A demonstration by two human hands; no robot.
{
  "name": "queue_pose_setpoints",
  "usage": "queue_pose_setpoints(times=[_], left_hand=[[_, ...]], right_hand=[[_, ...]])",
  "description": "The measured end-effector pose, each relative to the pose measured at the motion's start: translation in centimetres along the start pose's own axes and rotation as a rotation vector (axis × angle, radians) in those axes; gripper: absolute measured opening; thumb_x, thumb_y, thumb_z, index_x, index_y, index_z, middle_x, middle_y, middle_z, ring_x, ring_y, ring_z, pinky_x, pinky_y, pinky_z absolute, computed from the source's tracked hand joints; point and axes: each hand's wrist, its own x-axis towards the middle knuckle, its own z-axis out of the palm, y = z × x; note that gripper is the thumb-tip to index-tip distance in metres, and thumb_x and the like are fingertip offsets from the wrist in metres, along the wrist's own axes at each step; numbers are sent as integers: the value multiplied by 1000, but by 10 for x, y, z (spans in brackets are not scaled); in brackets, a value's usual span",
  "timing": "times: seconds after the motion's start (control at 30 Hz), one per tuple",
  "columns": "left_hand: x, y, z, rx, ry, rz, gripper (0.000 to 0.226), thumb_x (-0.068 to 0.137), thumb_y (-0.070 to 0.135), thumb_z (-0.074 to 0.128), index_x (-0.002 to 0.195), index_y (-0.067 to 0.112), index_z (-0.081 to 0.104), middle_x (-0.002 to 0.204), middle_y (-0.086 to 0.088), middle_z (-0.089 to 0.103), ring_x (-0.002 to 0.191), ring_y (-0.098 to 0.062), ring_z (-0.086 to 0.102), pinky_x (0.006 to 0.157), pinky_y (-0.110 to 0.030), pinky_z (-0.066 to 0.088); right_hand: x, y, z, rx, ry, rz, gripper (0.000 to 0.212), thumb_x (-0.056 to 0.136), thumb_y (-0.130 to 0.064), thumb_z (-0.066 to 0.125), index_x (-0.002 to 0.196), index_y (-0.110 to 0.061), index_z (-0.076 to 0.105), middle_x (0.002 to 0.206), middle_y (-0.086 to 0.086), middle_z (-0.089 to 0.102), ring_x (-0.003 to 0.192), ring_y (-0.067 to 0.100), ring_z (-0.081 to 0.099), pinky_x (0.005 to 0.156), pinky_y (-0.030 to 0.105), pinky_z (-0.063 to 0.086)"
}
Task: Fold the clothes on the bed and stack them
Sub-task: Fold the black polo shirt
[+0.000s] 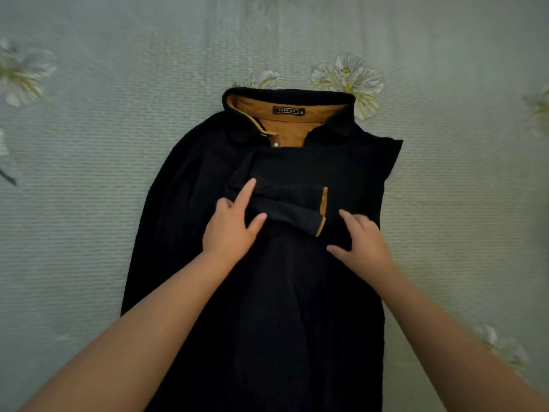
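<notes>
I see the shirt (pixel 267 292) flat on the bed (pixel 89 173), under both grips. Left grip (pixel 230 230) and right grip (pixel 361 245) rest open-fingered on it, the folded sleeve (pixel 291 209) between them.

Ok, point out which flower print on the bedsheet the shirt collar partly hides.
The smaller flower just above the collar, left of the bigger, fully visible one.

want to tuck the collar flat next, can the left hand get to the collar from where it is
Probably yes: the left hand rests on the shirt below the collar, and only flat cloth lies between them.
</notes>
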Motion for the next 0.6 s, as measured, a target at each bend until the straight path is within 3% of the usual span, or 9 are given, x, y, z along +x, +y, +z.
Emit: queue_pose_setpoints(times=[0.03,0.1,0.17,0.27,0.33,0.43,0.5,0.57,0.6], left_hand=[[9,4,2,-7,-58,-55,57,91,45,44,142,36,21,106,-7,40,86,-21,49,72,-30,42],[22,9,5,-20,-91,-141,45,93,45,40,132,24,45,112,-12,46,85,-23,51,73,-30,42],[29,10,3,-52,-36,-136,38,92,42,44,103,9,62,99,-8,50,77,-18,46,68,-26,36],[33,-5,-17,-230,68,17,28,83,26,63,61,15,52,70,6,41,62,-9,40,56,-14,32],[36,-25,-39,-378,45,76,36,75,3,66,58,22,41,65,7,40,58,-7,37,52,-8,32],[38,-59,-67,-569,-95,35,49,69,-27,43,70,22,40,72,3,44,67,-10,42,59,-16,35],[39,-75,-78,-410,-138,48,55,67,-31,33,72,22,43,78,5,50,76,-7,49,68,-11,40],[42,-81,-86,-235,-110,69,54,65,-29,30,70,23,46,76,8,52,75,-6,50,65,-2,38],[44,-78,-88,-193,-85,63,53,65,-27,30,68,23,47,73,8,52,72,-8,49,63,-5,38]], right_hand=[[2,1,2,-35,-3,0,65,84,-26,62,141,-14,32,131,9,45,120,24,42,100,32,34],[5,0,3,-123,31,-32,48,87,-16,56,134,-14,44,118,8,55,110,24,49,92,34,38],[5,0,0,-175,123,-120,32,80,-2,60,111,-7,64,95,13,64,91,32,59,76,39,45],[6,7,-4,-223,368,-267,22,49,11,79,64,-1,70,56,12,59,48,31,56,43,33,45],[8,13,-5,-243,402,-297,25,45,6,84,63,-1,68,58,13,59,47,30,55,42,32,45],[12,20,-1,-236,406,-258,25,48,6,83,65,2,65,61,16,59,50,34,55,45,36,45],[12,19,2,-234,441,-227,18,52,10,76,62,3,62,57,18,56,49,34,54,45,37,44],[12,18,2,-204,529,-208,5,64,3,56,59,5,58,54,19,53,47,34,53,46,37,43],[13,19,0,-169,560,-190,16,66,-4,45,58,5,56,53,20,51,46,34,51,46,36,41]])
